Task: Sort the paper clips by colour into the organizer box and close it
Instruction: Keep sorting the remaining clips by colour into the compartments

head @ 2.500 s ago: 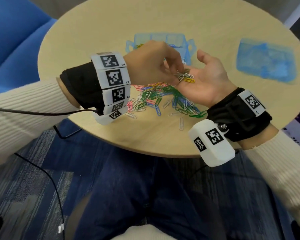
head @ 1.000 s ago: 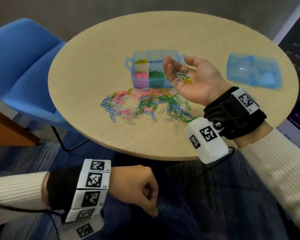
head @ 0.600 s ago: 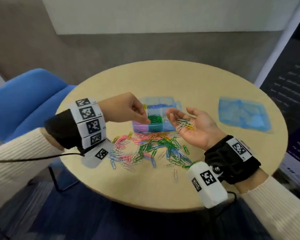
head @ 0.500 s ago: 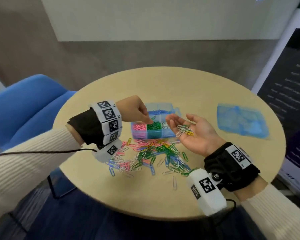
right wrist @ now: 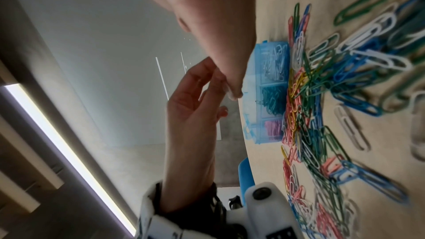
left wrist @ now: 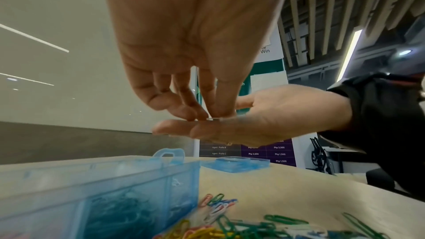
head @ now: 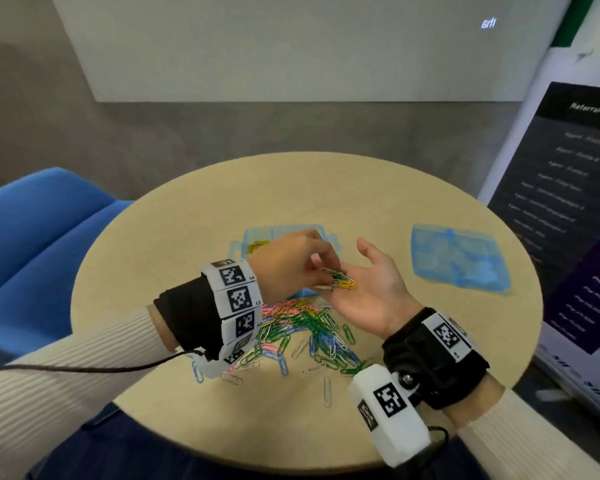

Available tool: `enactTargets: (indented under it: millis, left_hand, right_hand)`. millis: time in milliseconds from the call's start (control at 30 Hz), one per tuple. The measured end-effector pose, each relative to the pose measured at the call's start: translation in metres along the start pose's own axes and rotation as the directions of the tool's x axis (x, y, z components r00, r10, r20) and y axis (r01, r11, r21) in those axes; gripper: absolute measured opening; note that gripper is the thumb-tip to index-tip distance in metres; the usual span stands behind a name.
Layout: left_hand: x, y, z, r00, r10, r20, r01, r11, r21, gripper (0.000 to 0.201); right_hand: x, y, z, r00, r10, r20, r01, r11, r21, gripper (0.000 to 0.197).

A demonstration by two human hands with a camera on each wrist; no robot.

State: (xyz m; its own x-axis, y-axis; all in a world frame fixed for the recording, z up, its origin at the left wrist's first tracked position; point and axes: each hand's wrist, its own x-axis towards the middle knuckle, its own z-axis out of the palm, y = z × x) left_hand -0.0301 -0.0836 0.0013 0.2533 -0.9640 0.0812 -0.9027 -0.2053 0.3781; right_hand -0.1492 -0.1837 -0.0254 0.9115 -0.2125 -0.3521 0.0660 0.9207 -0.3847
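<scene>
Here clips (head: 340, 283) are cradled in the flat, open right hand (head: 371, 292) so one can be pinched out by the left hand (head: 291, 263) for sorting.

The round counter (head: 194, 271) has a pale, matt wood-look top. On it the organizer box (left wrist: 119, 184) and its separate lid (head: 459, 259) are translucent blue plastic with a slight gloss, and the loose paper clips (head: 302, 334) look smooth and colour-coated. Ribbed cream knit sleeves (head: 66, 393), black cloth wrist wraps (head: 440, 362), and a blue cloth-covered chair (head: 32, 244) close by.
</scene>
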Motion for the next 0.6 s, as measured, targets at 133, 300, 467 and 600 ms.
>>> enactTargets:
  millis: [133,300,467,600]
  left_hand:
    - [0.0,-0.003,0.001,1.0,0.016,-0.015,-0.016,1.0,-0.024,0.006]
    - [-0.002,-0.006,0.003,0.999,0.023,-0.042,-0.027,0.996,-0.081,0.017]
    - [0.001,-0.015,0.009,0.997,0.007,-0.072,-0.017,0.99,-0.138,0.006]
    - [0.004,-0.023,0.011,0.995,-0.002,-0.1,-0.02,0.975,-0.22,0.007]
  right_hand:
    - [0.001,0.001,-0.001,1.0,-0.018,-0.012,0.019,0.999,0.035,0.068]
    - [0.004,0.003,-0.003,1.0,-0.018,-0.026,0.019,0.999,0.04,0.066]
    - [0.011,0.003,-0.008,1.0,0.004,-0.028,-0.002,0.998,0.067,0.067]
    - [0.014,0.001,-0.011,0.999,-0.026,-0.046,0.027,0.999,0.028,0.066]
